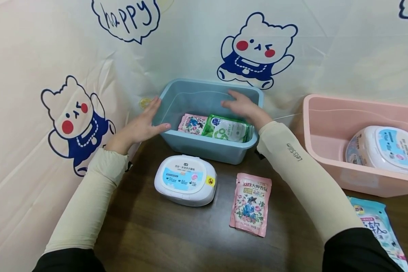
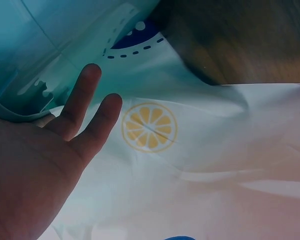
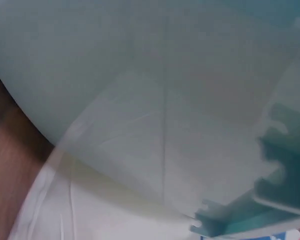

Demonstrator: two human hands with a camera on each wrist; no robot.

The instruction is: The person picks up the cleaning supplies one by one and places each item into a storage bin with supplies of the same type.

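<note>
In the head view a blue bin (image 1: pixel 204 145) stands at the back of the table. Inside it lie a pink floral pouch (image 1: pixel 192 124) and a green-and-white packet (image 1: pixel 227 129). My left hand (image 1: pixel 139 126) is at the bin's left rim, fingers spread and straight, holding nothing. In the left wrist view the left hand (image 2: pixel 35 155) shows extended fingers beside the bin's edge. Over the bin's right side reaches my right hand (image 1: pixel 244 107), its fingers loosely extended above the packet and nothing in its grasp. The right wrist view shows mostly the bin's pale blue-green wall (image 3: pixel 140 100).
A white lidded tub (image 1: pixel 185 181) sits in front of the bin, with another pink floral pouch (image 1: pixel 251 204) to its right. The pink bin (image 1: pixel 326 166) at right holds a second white tub (image 1: pixel 384 147). A light-blue pouch (image 1: pixel 380 226) lies before it.
</note>
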